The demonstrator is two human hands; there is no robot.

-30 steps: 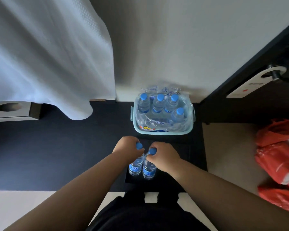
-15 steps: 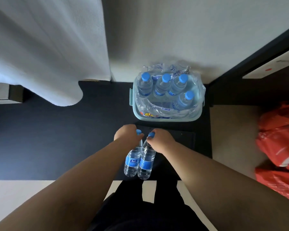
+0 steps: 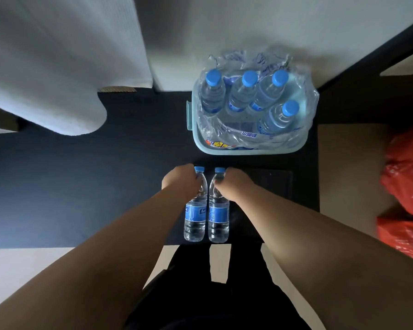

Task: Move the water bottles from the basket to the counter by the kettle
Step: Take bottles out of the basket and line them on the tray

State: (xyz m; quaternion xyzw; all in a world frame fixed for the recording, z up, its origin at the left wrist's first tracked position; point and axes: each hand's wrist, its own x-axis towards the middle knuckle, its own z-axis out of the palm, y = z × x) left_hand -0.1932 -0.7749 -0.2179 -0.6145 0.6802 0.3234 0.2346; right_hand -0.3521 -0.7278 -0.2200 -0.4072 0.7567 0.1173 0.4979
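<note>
A light blue basket [image 3: 246,151] stands on the dark floor by the white wall, holding several blue-capped water bottles [image 3: 241,95] inside torn clear plastic wrap. My left hand [image 3: 180,181] grips the neck of one water bottle [image 3: 195,219]. My right hand [image 3: 234,184] grips the neck of a second water bottle [image 3: 218,219]. Both bottles hang side by side, nearly touching, in front of the basket and above the floor. No kettle or counter is in view.
A white cloth [image 3: 57,67] hangs down at the left. Red plastic bags [image 3: 405,186] lie on the beige floor at the right. A dark door frame [image 3: 367,55] runs along the right of the basket. My dark trousers and feet show below.
Both hands have lifted the two bottles higher, so more of their bodies and labels shows. The view has closed in on the basket.
</note>
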